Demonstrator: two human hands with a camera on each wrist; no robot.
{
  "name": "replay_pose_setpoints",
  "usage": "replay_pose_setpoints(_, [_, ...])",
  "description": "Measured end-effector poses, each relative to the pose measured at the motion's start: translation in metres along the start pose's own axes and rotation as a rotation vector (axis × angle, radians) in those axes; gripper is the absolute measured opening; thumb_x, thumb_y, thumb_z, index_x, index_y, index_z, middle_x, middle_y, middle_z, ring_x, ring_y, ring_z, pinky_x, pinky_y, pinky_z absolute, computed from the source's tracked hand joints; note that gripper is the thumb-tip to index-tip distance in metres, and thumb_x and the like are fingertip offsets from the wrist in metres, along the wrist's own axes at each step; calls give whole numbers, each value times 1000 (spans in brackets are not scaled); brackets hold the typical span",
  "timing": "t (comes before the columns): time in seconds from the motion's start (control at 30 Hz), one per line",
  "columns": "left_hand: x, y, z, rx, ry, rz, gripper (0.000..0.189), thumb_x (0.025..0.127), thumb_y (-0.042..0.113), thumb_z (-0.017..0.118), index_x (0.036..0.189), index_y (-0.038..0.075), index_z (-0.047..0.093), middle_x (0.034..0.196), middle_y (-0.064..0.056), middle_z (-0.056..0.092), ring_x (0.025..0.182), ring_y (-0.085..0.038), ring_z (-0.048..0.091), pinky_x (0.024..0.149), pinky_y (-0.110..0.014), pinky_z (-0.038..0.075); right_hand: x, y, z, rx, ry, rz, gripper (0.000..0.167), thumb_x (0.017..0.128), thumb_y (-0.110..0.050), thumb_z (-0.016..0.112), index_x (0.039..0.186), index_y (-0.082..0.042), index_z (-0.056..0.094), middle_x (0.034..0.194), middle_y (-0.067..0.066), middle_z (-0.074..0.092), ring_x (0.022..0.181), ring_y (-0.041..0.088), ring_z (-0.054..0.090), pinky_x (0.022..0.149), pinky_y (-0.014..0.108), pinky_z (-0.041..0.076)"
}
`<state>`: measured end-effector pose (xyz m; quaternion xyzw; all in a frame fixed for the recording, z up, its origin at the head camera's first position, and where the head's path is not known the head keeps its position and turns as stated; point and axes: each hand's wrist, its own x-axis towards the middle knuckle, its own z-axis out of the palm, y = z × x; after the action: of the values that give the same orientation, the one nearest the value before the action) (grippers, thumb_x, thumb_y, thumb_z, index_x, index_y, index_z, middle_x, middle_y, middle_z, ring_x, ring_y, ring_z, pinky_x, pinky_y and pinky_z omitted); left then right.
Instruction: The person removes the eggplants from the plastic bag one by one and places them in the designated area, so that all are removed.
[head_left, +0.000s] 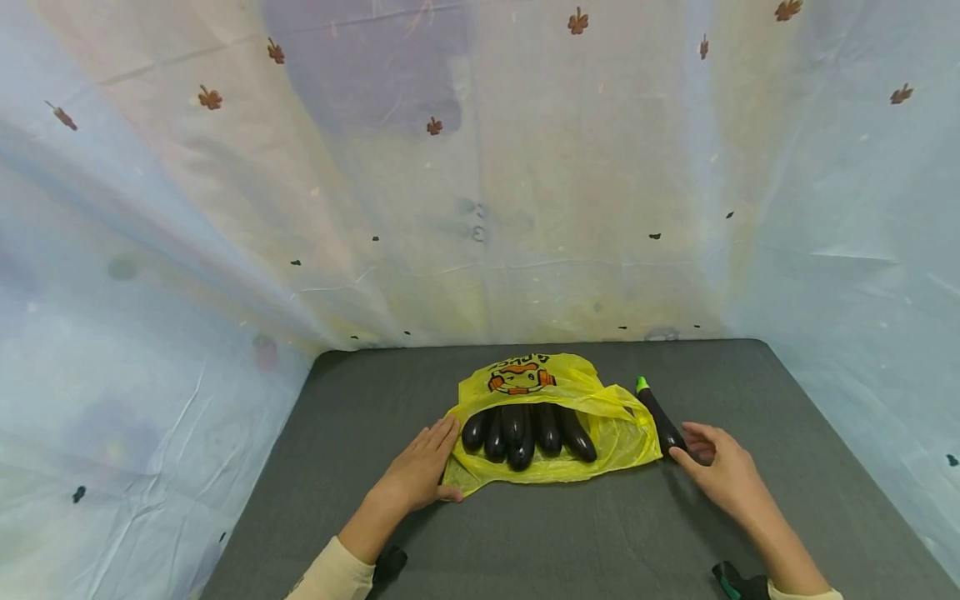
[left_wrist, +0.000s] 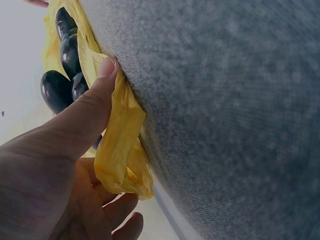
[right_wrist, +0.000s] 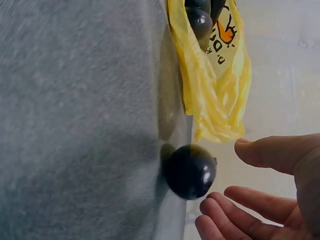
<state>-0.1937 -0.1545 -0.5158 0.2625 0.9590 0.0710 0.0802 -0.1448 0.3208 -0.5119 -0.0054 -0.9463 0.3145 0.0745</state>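
A yellow plastic bag (head_left: 622, 433) lies on the table with its mouth toward me. Several dark, glossy eggplants (head_left: 521, 448) show their rounded ends inside it. My left hand (head_left: 422, 467) rests on the bag's left edge, fingers extended and thumb spread apart from them; in the left wrist view the thumb (left_wrist: 92, 107) touches the yellow plastic. A single eggplant (head_left: 660, 421) with a green tip lies outside, just right of the bag. Beside its near end is my right hand (head_left: 722, 471), thumb and fingers apart around that end with a gap visible in the right wrist view.
The dark grey table (head_left: 555, 542) runs to a back edge against a pale plastic sheet (head_left: 525, 275) with small leaf shapes. Similar sheeting hangs at the left and right sides. Dark wrist straps (head_left: 738, 582) show near the sleeves.
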Motion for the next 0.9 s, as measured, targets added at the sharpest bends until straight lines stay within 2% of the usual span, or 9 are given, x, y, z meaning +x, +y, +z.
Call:
replay_pose_setpoints(0.23, [0,0,0,-3,0,-5,113,86,51,87,169,-1,28,176,-18,26,162,-36,27,132,-50,26,-4,-16,2,20,23,-21,54,101,-21,80,141,11,62,121,27,67,107,41,70,93,58,60])
replay_pose_setpoints(0.5, [0,0,1,8,2,-3,113,87,51,87,169,-1,28,176,-18,26,162,-36,27,132,-50,26,-6,-34,10,43,63,-90,47,99,-18,81,138,5,66,118,18,70,105,35,70,89,53,61])
replay_pose_setpoints(0.9, [-1,-1,1,21,14,-1,112,87,51,87,168,-1,30,175,-18,28,162,-37,28,132,-50,26,-4,-52,25,110,42,-158,43,96,-12,83,135,2,69,114,12,71,103,30,71,88,50,63])
